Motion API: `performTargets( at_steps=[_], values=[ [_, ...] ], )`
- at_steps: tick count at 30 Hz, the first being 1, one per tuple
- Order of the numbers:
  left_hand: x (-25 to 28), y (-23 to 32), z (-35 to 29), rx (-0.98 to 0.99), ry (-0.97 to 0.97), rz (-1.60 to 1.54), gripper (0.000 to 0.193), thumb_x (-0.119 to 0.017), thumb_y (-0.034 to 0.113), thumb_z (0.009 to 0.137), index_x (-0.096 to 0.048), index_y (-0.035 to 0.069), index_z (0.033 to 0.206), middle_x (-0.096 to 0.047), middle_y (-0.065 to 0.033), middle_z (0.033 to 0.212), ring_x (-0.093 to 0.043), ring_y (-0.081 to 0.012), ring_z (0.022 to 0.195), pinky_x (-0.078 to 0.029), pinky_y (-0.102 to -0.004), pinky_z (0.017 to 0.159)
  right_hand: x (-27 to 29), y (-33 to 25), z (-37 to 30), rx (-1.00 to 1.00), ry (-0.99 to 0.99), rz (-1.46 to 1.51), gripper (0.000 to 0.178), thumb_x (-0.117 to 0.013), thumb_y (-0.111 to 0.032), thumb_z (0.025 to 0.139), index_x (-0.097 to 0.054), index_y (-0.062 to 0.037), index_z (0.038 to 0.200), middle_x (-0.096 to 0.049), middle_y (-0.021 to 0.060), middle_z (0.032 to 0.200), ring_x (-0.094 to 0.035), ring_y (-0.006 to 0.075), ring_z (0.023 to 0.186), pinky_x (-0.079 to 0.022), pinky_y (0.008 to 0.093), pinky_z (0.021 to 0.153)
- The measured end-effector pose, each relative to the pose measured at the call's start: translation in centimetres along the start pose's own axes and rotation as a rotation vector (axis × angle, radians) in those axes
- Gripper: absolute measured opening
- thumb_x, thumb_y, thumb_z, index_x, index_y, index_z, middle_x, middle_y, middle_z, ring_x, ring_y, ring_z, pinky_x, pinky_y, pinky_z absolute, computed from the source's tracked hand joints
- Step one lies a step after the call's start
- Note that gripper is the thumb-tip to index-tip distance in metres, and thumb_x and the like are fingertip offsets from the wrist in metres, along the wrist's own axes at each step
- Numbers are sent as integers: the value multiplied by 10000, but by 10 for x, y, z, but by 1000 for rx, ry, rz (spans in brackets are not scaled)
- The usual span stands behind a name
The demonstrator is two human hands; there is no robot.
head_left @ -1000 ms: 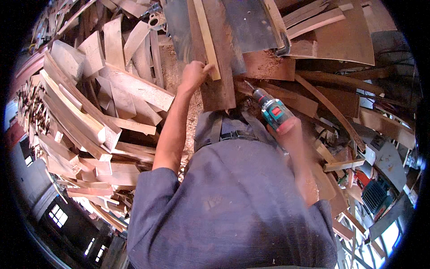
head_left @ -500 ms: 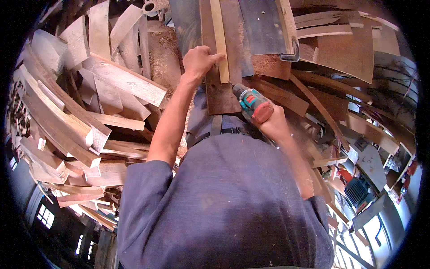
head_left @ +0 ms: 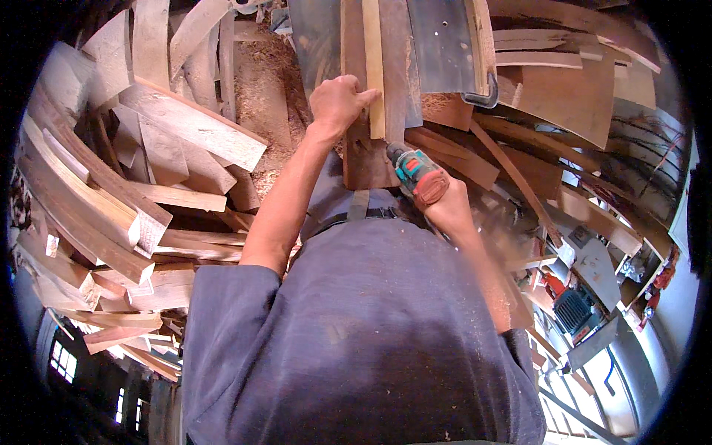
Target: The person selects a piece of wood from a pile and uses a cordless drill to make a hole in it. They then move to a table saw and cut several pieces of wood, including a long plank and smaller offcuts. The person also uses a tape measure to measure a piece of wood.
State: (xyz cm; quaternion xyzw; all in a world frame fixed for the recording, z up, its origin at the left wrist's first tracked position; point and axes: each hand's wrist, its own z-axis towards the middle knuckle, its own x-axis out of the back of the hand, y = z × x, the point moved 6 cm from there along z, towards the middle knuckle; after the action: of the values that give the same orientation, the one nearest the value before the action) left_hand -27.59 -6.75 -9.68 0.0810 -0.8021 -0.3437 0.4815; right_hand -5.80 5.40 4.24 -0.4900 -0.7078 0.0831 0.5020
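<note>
1 left hand (head_left: 340, 105), fingers curled, lays its thumb on 1 pale strip (head_left: 374, 67) atop 1 brown board (head_left: 367, 167); whether it pinches is unclear. 1 right hand (head_left: 450, 206) grasps 1 teal-and-red drill (head_left: 417, 176) beside the strip's near end.

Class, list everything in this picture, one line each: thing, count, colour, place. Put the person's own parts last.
Drill: one, teal, red and black, in the right hand
Strip: one, pale yellow, on the board
Board: one, brown, under the strip
Grey panels: two parts showing, dark grey, either side of the board
Wood pieces: too many to count, tan to brown, left and right
Shavings: uncountable, tan, upper left of centre
Motor: one, blue-grey, lower right
Windows: at least three, white, lower left
Shirt: one, dark purplish-grey, lower centre
Left hand: one, bare, thumb at the strip
Right hand: one, bare, around the drill
</note>
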Motion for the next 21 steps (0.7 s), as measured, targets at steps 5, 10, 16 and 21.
performTargets(
  at_steps=[5, 10, 16, 21],
  values=[
    [-1, 0, 0, -19, 43, 6, 523, -774, 606, 752, -758, 84, 776, -733, -140, 787, -726, -330, 741, -555, -462, 659, -1, -1, 4, -61, -15, -24, 318, -834, -259, 776, -677, -57, 965, -733, 180, 873, -738, 341, 852, -567, 403, 729],
    [0, 0, -1, -7, 31, -19, 529, -771, 610, 754, -749, 82, 767, -726, -150, 787, -720, -342, 741, -551, -470, 658, -2, -1, 8, -41, -32, -40, 328, -837, -267, 777, -678, -53, 968, -735, 178, 878, -737, 342, 849, -567, 402, 729],
    [2, 3, 0, 4, 21, -11, 530, -768, 608, 763, -733, 79, 746, -720, -162, 793, -715, -352, 742, -547, -480, 643, 3, -9, 11, -49, -50, -19, 318, -828, -267, 790, -673, -55, 968, -733, 182, 881, -734, 341, 845, -560, 401, 730],
    [-2, 0, 1, -15, 37, 13, 519, -764, 607, 768, -738, 89, 761, -720, -150, 774, -715, -350, 729, -545, -480, 630, -2, -12, 12, -53, -63, -43, 305, -797, -265, 815, -668, -52, 992, -720, 203, 889, -721, 371, 861, -554, 421, 731]
  ],
)
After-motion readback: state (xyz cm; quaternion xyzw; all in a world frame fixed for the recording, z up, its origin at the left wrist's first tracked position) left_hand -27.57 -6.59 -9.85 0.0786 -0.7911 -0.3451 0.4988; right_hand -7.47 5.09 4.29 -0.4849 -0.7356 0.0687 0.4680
